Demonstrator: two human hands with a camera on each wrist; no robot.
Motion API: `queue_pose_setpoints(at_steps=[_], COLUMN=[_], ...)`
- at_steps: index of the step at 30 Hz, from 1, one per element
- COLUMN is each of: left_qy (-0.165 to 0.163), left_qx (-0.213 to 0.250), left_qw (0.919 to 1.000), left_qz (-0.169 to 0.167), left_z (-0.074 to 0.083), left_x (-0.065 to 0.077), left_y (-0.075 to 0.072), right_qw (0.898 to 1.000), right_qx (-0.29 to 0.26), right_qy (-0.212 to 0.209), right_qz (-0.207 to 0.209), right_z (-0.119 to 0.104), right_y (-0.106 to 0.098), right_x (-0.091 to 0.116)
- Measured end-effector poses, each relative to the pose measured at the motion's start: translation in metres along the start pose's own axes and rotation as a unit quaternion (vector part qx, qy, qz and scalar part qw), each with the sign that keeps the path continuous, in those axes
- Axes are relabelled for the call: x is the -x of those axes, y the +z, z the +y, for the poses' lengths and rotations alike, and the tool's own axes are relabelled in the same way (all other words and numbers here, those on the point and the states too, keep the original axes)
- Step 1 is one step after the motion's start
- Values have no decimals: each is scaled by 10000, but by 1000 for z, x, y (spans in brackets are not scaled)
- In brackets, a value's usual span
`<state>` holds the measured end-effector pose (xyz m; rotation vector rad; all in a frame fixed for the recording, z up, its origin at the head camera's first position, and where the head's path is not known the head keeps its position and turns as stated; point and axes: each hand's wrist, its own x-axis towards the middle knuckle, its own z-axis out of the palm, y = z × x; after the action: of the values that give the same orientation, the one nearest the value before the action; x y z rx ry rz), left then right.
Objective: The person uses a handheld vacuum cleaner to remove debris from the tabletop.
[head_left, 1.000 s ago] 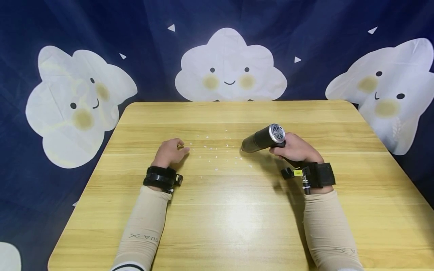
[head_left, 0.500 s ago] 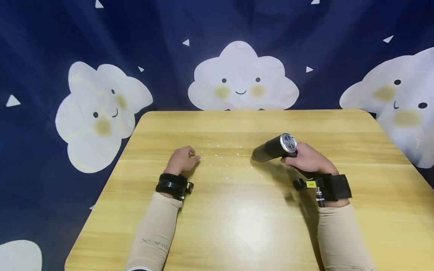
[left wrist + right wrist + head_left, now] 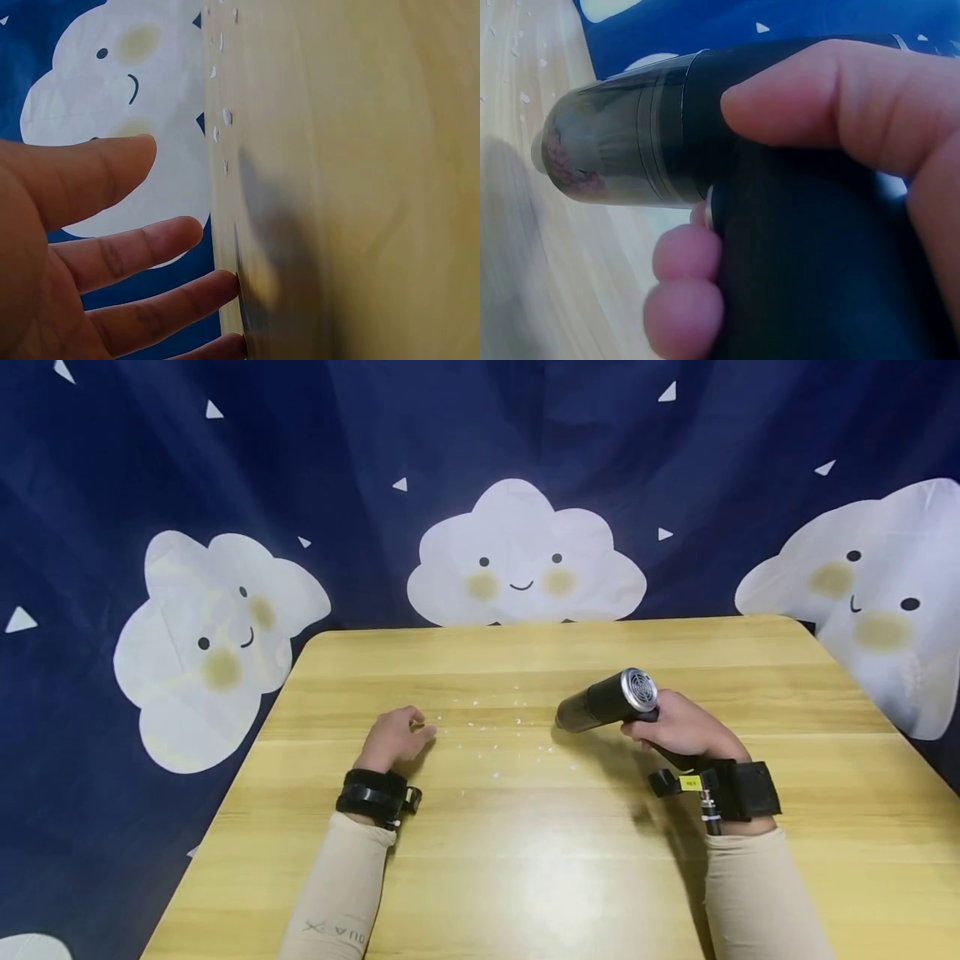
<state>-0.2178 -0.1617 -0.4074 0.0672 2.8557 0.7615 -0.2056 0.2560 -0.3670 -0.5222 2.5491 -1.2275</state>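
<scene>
My right hand [image 3: 678,724] grips the handle of a black handheld vacuum cleaner [image 3: 603,702]. Its silver vented end faces up toward me, and its nozzle points left and down, close over the table. In the right wrist view, the vacuum's clear dust cup [image 3: 604,142] shows reddish-brown debris inside, with the thumb laid along the body. Small white scraps [image 3: 496,747] lie scattered on the wood between the nozzle and my left hand [image 3: 395,739]. That hand holds nothing; its fingers are spread and loosely bent, with the fingertips at the tabletop in the left wrist view.
The wood-grain table [image 3: 510,877] has rounded far corners. Behind it hangs a dark blue curtain [image 3: 360,427] printed with smiling white clouds. A black camera strap [image 3: 372,795] circles the left wrist, and another strap [image 3: 750,789] the right.
The head view has shifted, so the table sits lower in the frame. Both hands keep nearly the same pose, and the vacuum cleaner stays beside the scraps.
</scene>
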Motion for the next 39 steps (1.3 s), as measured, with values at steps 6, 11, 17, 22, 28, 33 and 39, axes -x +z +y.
queue_pose_setpoints(at_steps=[6,11,17,22,28,33,39], left_qy=[11,57,58,-8,-148,-211,-279], left_qx=[-5,-44,-19,0,34,-39,7], left_qw=[10000,9999,9999,9998,9996,9994,9991], left_qz=[45,86,118,179,225,272,307], left_z=[0,0,-2,-5,-8,-12,-9], left_x=[-2,-4,-5,-3,1,6,12], left_y=[-1,-4,-4,-4,-9,-11,-1], right_qw=[9999,9998,9996,9984,9969,9952,9941], right_qx=[43,62,35,238,211,16,263], right_qy=[-9,-55,-266,-504,-550,-625,-734], right_qz=[103,180,36,-78,-530,-759,-748], right_z=[1,1,1,-7,-13,-14,-9], right_y=[-7,-12,-17,-21,-20,-15,-20], right_x=[5,12,17,11,3,0,7])
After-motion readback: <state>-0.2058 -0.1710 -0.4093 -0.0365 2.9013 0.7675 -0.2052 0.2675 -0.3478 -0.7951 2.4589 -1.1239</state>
